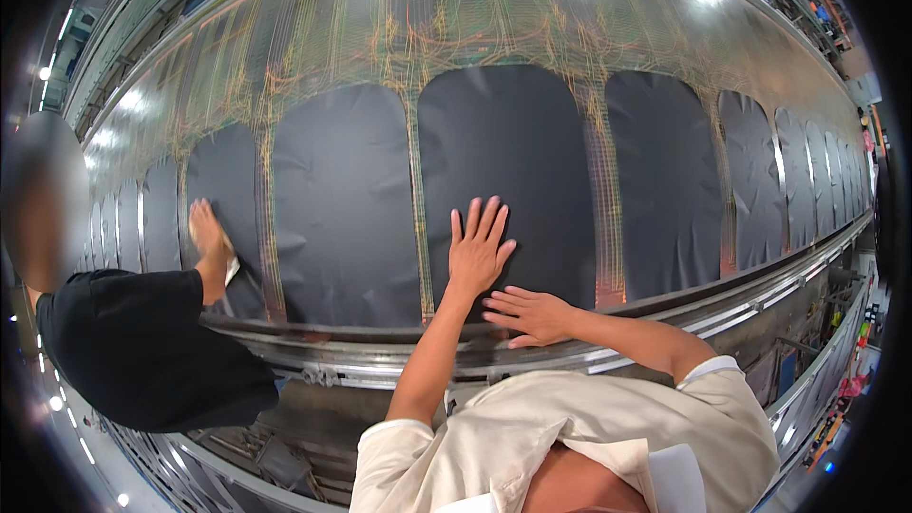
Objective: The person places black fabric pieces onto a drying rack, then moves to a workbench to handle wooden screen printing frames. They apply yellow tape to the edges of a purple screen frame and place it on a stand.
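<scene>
My left hand (480, 247) lies flat on a black arch-shaped sheet (508, 152), fingers spread and pointing up, holding nothing. Just below and to its right, my right hand (532, 313) rests near the lower edge of the same sheet, fingers apart and pointing left, palm down, also empty. The sheet is slightly wrinkled and sits on a large curved glossy surface (427, 28) covered in fine orange and green lines. Strips of those lines (598, 190) run down between neighbouring black sheets.
More black arched sheets (337, 199) line the surface on both sides. A metal rail (380, 361) runs along the bottom edge. At the left, a co-worker in a black shirt (142, 342) presses one hand (209, 237) on another sheet. Racks stand at the far right.
</scene>
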The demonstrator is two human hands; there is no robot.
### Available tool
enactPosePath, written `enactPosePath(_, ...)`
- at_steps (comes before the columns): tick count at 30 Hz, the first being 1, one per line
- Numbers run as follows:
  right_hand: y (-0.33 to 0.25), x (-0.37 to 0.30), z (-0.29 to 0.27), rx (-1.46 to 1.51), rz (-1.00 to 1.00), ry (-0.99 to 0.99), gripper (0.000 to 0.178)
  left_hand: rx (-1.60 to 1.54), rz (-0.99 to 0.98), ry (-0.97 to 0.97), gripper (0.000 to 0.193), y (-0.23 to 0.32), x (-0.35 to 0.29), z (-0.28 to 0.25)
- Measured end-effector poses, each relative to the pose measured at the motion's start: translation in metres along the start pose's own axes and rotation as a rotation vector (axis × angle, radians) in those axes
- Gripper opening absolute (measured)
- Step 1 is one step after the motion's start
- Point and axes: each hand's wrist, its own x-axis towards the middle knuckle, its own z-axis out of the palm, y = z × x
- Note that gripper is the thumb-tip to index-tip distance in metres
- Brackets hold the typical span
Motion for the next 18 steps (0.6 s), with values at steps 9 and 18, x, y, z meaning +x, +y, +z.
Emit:
enactPosePath(9,0.122,0.026,-0.073,-0.160,0.202,0.140,0.062,-0.004,-0.062,0.066,0.065,-0.071,0.077,-0.016)
enactPosePath(18,0.308,0.120,-0.199,-0.313,0.025,0.130,0.066,-0.087,-0.040,0.018,0.082,-0.047,0.106,0.001)
